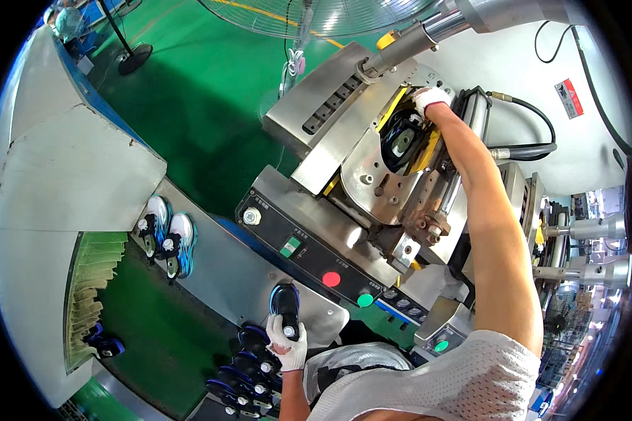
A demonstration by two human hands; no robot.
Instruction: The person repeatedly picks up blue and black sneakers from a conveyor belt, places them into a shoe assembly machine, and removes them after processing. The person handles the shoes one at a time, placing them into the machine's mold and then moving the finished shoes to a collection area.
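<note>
The black shoe (pixel 284 298) is in your left hand (pixel 288 351), short of the press machine (pixel 379 179) on its left and nearer to you. From what shows, you seem to be partway through a run. A second dark shoe (pixel 402 142) sits inside the machine's opening; whether the machine has finished with it, you cannot tell from here. A cluster of dark shoes (pixel 249 372), left of the machine and closer to your body, looks like the stock left to handle. Two white-and-blue shoes (pixel 181 242) stand on the worktop (pixel 232 274), well left of the machine; they may be done, but nothing visible settles that.

Your gloved left fingers are wrapped around the near end of the black shoe, beside its pale round piece, so the rest of it points away from them over the worktop end nearest the machine. Your right hand (pixel 432 99), also gloved, reaches to the far end of the machine's opening. Its fingers are bent just beyond the second dark shoe; you cannot tell whether they grasp it or only touch the machine there.
</note>
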